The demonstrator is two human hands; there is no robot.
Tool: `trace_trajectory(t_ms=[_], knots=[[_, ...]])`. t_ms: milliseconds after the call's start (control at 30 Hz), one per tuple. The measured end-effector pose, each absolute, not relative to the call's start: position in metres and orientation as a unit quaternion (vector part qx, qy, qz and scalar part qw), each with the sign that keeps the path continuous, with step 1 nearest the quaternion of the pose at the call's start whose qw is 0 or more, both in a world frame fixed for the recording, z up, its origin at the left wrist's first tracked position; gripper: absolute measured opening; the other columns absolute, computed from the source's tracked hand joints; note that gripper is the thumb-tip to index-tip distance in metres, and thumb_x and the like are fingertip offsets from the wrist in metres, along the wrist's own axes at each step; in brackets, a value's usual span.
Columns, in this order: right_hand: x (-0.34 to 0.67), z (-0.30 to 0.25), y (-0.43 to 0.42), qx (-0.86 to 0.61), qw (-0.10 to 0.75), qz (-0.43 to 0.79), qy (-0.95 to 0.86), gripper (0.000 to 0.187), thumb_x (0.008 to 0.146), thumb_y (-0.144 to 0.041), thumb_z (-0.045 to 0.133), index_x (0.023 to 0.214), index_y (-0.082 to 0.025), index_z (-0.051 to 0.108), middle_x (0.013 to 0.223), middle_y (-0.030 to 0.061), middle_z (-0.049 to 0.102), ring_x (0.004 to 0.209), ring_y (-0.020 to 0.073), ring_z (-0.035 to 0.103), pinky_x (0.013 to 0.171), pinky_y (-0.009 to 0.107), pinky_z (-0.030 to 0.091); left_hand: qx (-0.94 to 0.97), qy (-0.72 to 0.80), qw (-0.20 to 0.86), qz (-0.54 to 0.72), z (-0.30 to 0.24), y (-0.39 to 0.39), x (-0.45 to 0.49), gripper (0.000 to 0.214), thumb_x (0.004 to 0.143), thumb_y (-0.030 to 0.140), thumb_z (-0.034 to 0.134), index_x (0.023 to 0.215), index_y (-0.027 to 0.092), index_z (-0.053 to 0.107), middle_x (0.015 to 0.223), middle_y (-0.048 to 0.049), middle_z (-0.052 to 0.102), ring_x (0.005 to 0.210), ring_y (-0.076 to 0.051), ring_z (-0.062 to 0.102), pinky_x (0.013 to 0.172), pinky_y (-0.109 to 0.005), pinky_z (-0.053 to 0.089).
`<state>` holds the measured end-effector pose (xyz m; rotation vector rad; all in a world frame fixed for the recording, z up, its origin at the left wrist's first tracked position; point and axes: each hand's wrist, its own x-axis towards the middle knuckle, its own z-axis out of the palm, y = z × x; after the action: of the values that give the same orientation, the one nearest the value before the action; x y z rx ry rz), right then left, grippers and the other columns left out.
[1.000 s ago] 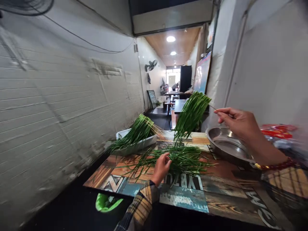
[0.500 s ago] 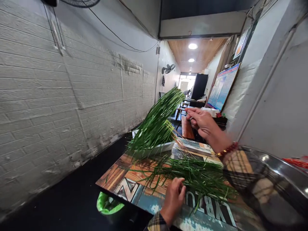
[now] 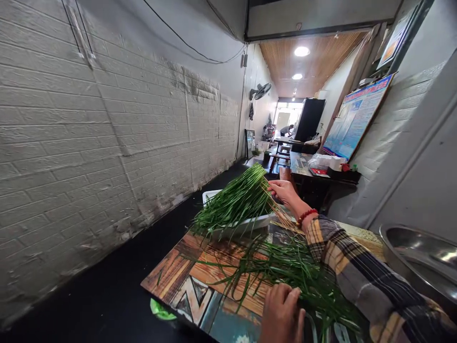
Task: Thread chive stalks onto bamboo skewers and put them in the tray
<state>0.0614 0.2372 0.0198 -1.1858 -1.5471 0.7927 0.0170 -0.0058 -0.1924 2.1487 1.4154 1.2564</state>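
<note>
A thick bunch of garlic chives (image 3: 239, 200) lies in a white tray (image 3: 246, 225), its cut ends toward the upper right. My right hand (image 3: 282, 190) is at those cut ends, thumb and fingers pinched on thin brown straw strands (image 3: 283, 216) that trail over the tray's right side. A loose heap of chives (image 3: 293, 267) spreads over the patterned wooden tabletop (image 3: 178, 267). At the near edge of this heap is my left hand (image 3: 282, 309), fingers loosely bent and somewhat apart, with nothing visible in it.
A large steel basin (image 3: 421, 252) stands at the right, beyond my sleeve. Below the table's left edge shows a green bag-lined bin (image 3: 162, 309). A white brick wall (image 3: 143, 138) runs along the left. Farther back are a dark table (image 3: 303, 164), benches and a bent-over person (image 3: 286, 130).
The chive bunch that was in the air above the tray now lies in it. My right hand has moved down to the straw strands. My left hand is lower and nearer; the view has shifted.
</note>
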Motion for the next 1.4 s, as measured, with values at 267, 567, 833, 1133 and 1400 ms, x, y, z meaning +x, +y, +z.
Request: trace_trajectory(t_ms=[267, 567, 833, 1133, 1400], knots=[[0.118, 0.036, 0.198, -0.496, 0.469, 0.155, -0.715, 0.026, 0.079, -0.026, 0.061, 0.1, -0.016, 0.073, 0.104, 0.0111, 0.073, 0.096, 0.0237, 0.066, 0.091, 0.039, 0.048, 0.746, 0.489, 0.177, 0.417, -0.163, -0.015, 0.006, 0.037, 0.082, 0.016, 0.052, 0.118, 0.023, 0.057, 0.105, -0.0119, 0.062, 0.096, -0.026, 0.057, 0.082, -0.043, 0.049], [0.239, -0.021, 0.069, -0.54, 0.416, 0.082, -0.727, 0.032, 0.086, -0.03, 0.052, 0.111, -0.017, 0.068, 0.099, 0.0095, 0.073, 0.086, 0.0217, 0.067, 0.073, 0.034, 0.054, 0.721, 0.485, 0.163, 0.468, -0.159, -0.006, 0.002, 0.029, 0.088, 0.022, 0.051, 0.116, 0.022, 0.061, 0.105, -0.0098, 0.063, 0.098, -0.023, 0.06, 0.086, -0.037, 0.049], [0.321, -0.112, -0.032, -0.598, 0.344, 0.177, -0.702, 0.028, 0.086, -0.031, 0.052, 0.096, -0.017, 0.073, 0.097, 0.009, 0.075, 0.087, 0.0238, 0.068, 0.076, 0.035, 0.052, 0.738, 0.495, 0.134, 0.439, -0.154, 0.004, 0.003, 0.027, 0.089, 0.025, 0.051, 0.113, 0.019, 0.061, 0.098, -0.0077, 0.06, 0.089, -0.02, 0.059, 0.079, -0.033, 0.049], [0.345, -0.165, -0.066, -0.591, 0.36, 0.199, -0.694, 0.031, 0.091, -0.035, 0.046, 0.095, -0.02, 0.074, 0.097, 0.0089, 0.074, 0.091, 0.0259, 0.067, 0.082, 0.039, 0.05, 0.875, 0.393, 0.16, 0.232, -0.13, -0.034, 0.05, 0.022, 0.083, 0.022, 0.058, 0.103, 0.019, 0.068, 0.097, -0.0085, 0.063, 0.092, -0.021, 0.059, 0.082, -0.034, 0.047], [0.356, -0.189, -0.067, -0.597, 0.362, 0.175, -0.695, 0.033, 0.09, -0.044, 0.047, 0.096, -0.024, 0.073, 0.099, 0.0061, 0.074, 0.093, 0.0265, 0.067, 0.082, 0.039, 0.051, 0.89, 0.39, 0.125, 0.2, -0.128, 0.002, 0.089, 0.022, 0.081, 0.023, 0.063, 0.101, 0.017, 0.069, 0.114, -0.0082, 0.063, 0.104, -0.02, 0.059, 0.094, -0.031, 0.047]])
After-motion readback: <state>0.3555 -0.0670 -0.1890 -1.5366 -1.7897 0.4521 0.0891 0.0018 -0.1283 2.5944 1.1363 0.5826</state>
